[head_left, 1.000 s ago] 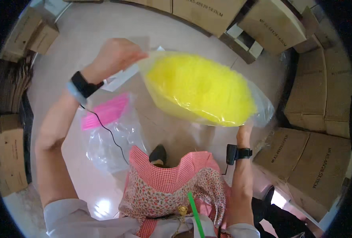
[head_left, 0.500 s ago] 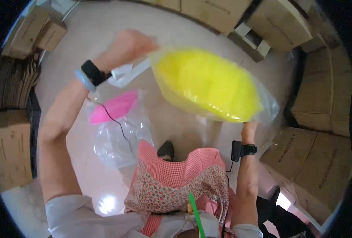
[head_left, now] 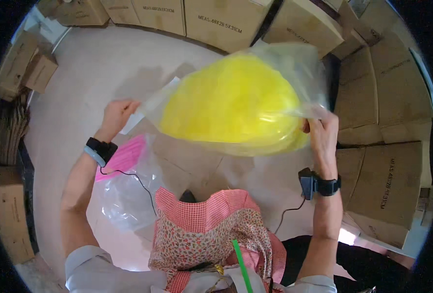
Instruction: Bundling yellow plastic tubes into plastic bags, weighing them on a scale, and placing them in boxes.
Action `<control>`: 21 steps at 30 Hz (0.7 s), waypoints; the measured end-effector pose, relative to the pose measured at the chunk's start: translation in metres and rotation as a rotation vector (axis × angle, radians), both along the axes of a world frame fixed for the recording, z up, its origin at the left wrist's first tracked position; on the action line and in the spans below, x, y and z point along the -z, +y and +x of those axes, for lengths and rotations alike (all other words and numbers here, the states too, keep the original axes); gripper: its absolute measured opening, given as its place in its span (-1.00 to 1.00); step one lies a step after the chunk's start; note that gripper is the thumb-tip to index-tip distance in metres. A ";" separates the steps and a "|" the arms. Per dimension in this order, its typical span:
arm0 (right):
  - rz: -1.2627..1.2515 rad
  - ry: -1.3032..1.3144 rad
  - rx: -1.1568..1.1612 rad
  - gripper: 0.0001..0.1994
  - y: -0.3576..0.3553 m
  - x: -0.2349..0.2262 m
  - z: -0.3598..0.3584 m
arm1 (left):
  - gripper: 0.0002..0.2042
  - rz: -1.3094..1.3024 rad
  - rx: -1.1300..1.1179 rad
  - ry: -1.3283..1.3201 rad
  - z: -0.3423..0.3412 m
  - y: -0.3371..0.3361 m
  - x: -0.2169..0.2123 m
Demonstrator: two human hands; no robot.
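While L hand (head_left: pixel 117 118), R hand (head_left: pixel 325 131) grip yellow bag (head_left: pixel 231 100), pink pkg (head_left: pixel 127 155) lies amid ctns (head_left: pixel 221 23).

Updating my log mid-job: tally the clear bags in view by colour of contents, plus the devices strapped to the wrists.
Bag with yellow contents: 1
Bag with pink contents: 1
Wrist devices: 2
Total: 4

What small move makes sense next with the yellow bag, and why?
Probably gather in the loose clear plastic with the right hand: it flares beyond the yellow contents near that hand, while the left hand pinches the opposite end of the bag.
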State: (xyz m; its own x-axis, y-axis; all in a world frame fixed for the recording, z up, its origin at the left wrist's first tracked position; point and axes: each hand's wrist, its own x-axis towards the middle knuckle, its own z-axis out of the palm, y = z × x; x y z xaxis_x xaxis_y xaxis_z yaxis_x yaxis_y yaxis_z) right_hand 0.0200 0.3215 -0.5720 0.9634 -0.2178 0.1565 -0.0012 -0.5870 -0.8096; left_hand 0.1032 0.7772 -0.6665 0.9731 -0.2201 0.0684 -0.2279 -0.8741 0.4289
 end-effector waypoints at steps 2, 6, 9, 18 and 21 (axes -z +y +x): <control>-0.195 -0.020 -0.194 -0.86 0.032 -0.029 0.006 | -0.61 -0.030 -0.037 0.214 -0.003 -0.007 0.011; -0.799 -0.149 -0.392 -0.86 0.069 0.025 0.035 | -0.55 -0.919 -0.135 0.639 -0.004 -0.099 -0.052; -0.664 -0.098 -0.270 -0.81 0.076 0.042 0.038 | -0.57 -0.736 0.078 0.671 -0.003 -0.138 -0.054; -0.709 -0.079 -0.106 -0.45 0.013 -0.022 -0.002 | -0.69 -0.567 0.204 0.379 -0.019 -0.147 -0.048; -0.951 -0.218 -0.008 -0.51 -0.082 -0.005 -0.030 | -0.74 -0.721 0.093 0.464 -0.019 -0.143 -0.043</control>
State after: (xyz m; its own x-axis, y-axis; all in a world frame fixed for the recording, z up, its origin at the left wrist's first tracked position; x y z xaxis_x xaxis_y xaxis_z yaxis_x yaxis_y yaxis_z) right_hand -0.0104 0.2395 -0.5673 0.8935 0.0977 0.4383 0.0989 -0.9949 0.0201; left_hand 0.0840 0.6340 -0.6239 0.9174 -0.3561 -0.1778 0.0503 -0.3393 0.9393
